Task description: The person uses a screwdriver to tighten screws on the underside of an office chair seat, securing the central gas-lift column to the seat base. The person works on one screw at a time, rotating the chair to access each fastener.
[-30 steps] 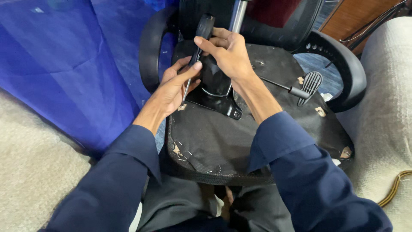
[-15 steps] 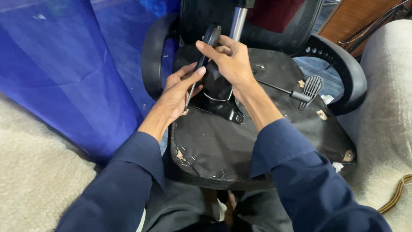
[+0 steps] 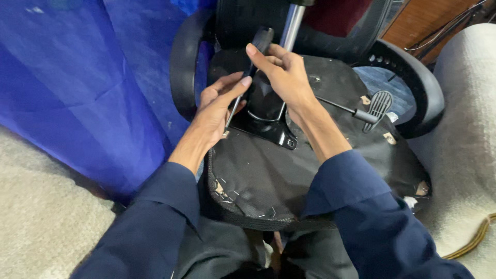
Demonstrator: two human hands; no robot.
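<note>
An office chair lies upturned, the black underside of its seat (image 3: 268, 175) facing me. A black metal mechanism plate (image 3: 268, 132) sits at its centre, with a silver gas cylinder (image 3: 291, 26) rising from it. A screwdriver with a black handle (image 3: 261, 37) leans over the plate's left edge. My right hand (image 3: 284, 77) grips it around the handle, index finger stretched upward. My left hand (image 3: 217, 106) pinches the thin shaft (image 3: 233, 111) lower down, near the tip. The tip itself is hidden behind my left fingers.
A thin lever with a ribbed paddle (image 3: 378, 103) sticks out to the right of the plate. Black armrests (image 3: 182, 67) (image 3: 418, 88) curve at both sides. Blue cloth (image 3: 77, 77) hangs on the left, pale carpet (image 3: 41, 206) below, cream fabric (image 3: 465, 129) and a yellow cord (image 3: 475, 237) on the right.
My right hand has shifted on the handle, its index finger now stretched out. The screwdriver has tilted slightly, and its lower end stays at the plate's left edge.
</note>
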